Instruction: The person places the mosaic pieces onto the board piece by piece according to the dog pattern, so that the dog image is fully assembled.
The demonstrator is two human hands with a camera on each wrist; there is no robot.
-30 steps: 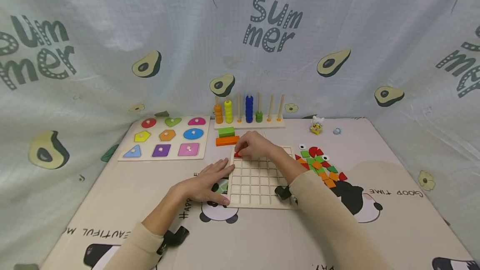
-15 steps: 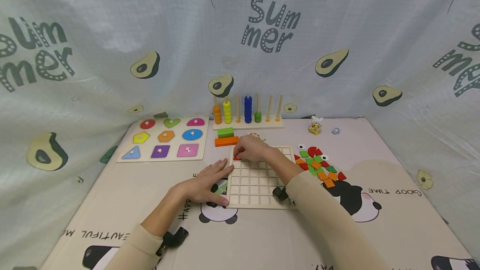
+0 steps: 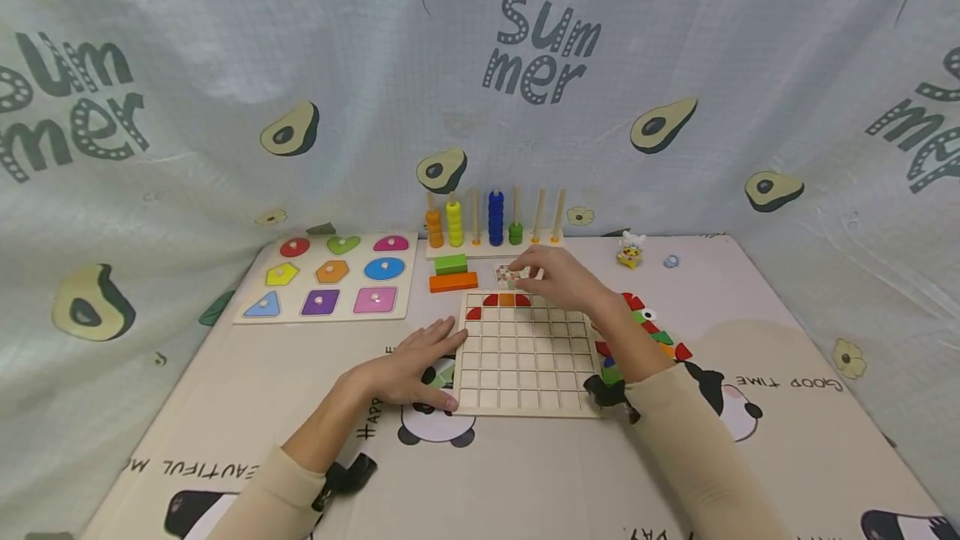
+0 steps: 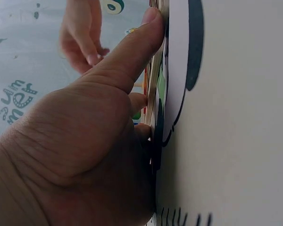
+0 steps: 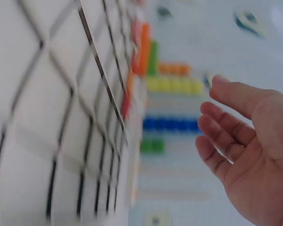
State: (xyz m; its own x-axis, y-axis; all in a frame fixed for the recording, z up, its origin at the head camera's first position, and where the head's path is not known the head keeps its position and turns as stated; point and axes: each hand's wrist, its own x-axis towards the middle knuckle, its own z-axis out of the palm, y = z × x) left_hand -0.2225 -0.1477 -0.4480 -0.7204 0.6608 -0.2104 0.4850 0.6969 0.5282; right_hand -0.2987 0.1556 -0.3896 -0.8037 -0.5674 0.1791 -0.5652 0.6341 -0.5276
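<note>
A wooden grid board lies on the printed cloth. In its top row sit a red curved piece, an orange square and another red piece. One more red piece is in the second row at the left edge. My left hand rests spread against the board's left edge, thumb at the lower corner. Above the board's top right part hovers my right hand, fingers loosely bent, holding nothing; the right wrist view also shows the hand empty. A small patterned card lies by its fingertips.
Loose coloured pieces lie right of the board, partly hidden by the right forearm. Behind are an orange block, a green block and a bead rack. A shape puzzle is back left, a small figurine back right.
My right hand has let go of the red piece in the second row and moved up and right, uncovering the top-row pieces. My left hand has stayed in place.
</note>
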